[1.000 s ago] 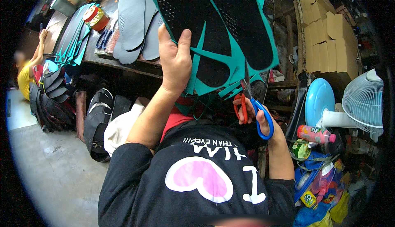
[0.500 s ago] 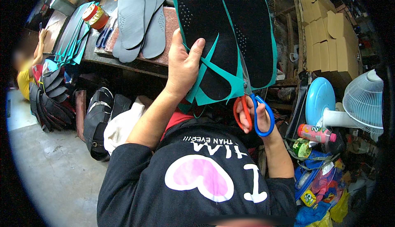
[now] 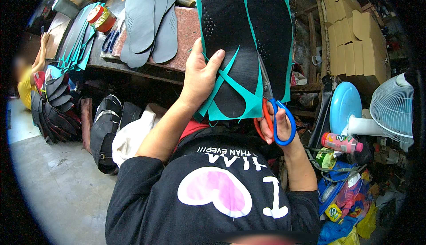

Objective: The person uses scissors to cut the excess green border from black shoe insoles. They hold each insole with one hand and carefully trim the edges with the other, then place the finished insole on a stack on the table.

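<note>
Holding the teal sheet with black insole shapes (image 3: 242,45) up in front of me, my left hand (image 3: 200,78) is clamped on its lower left part, thumb pressed across the face of the nearer black shape and fingers hidden behind. The sheet stands roughly upright, the two insole shapes running lengthwise away from me, heels toward my chest, toes up toward the surface (image 3: 186,27).

My right hand (image 3: 277,125) is closed through the loops of the scissors (image 3: 273,111), one handle orange, one blue. The blades point up and slightly left, entering the sheet from its lower edge, right in the teal strip between the two black shapes. So the cut line lies straight ahead of the right hand, along the long axis of the insoles, and the left hand sits beside it, to the left of the blades, near but not touching them.

Beyond the sheet, grey insoles (image 3: 148,20) lie overlapping on the surface. To my right stand a white fan (image 3: 392,107) and stacked cardboard boxes (image 3: 355,40).
</note>
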